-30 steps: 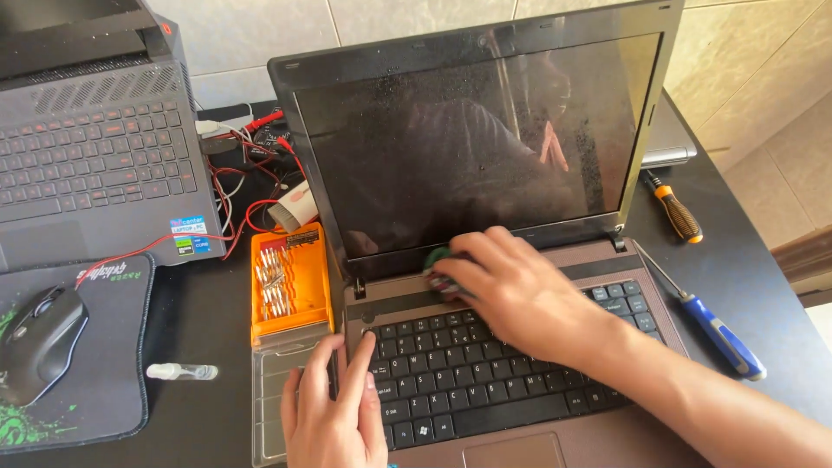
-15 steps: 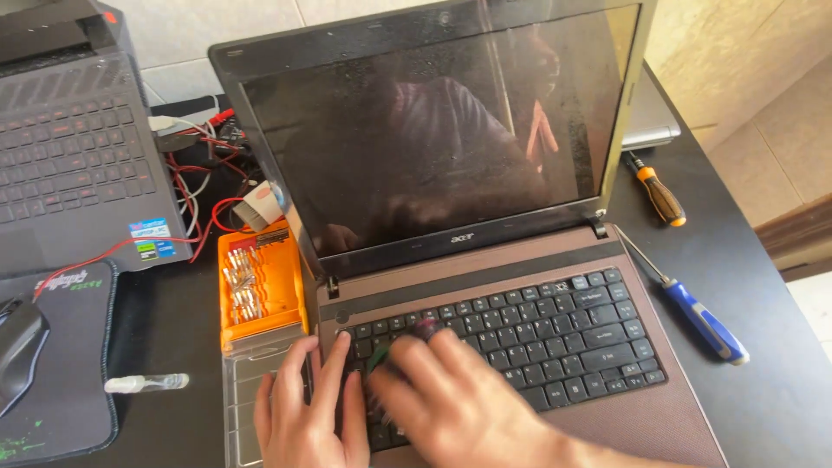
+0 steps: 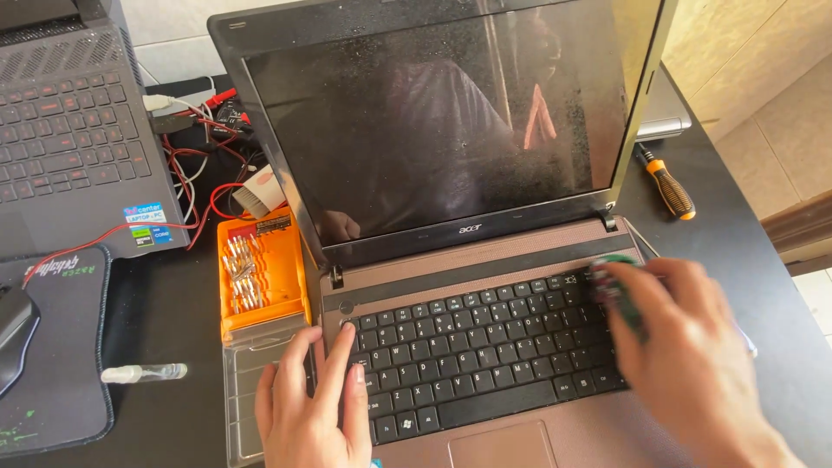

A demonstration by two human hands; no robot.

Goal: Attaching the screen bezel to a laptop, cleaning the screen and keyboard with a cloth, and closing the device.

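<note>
A brown laptop [image 3: 520, 260] stands open on the black desk, its screen dark and dusty. My left hand [image 3: 312, 407] lies flat on the laptop's left edge, fingers spread over the leftmost keys of the black keyboard [image 3: 485, 347] and holding nothing. At the keyboard's right end my right hand [image 3: 685, 355] is blurred by motion. Its fingers are closed around a small green object [image 3: 617, 276] that touches the upper right keys. I cannot tell what the green object is.
An orange bit case [image 3: 260, 277] with a clear lid lies left of the laptop. A grey laptop [image 3: 69, 130] and red wires [image 3: 195, 173] sit at the back left, a mouse [image 3: 16, 334] on its pad at far left. A small white tube [image 3: 143, 373] and an orange-handled screwdriver [image 3: 667, 184] also lie on the desk.
My right hand went from the keyboard's top middle, down beside my left hand, then across to the right end with the green object. The view has shifted closer and to the right.
</note>
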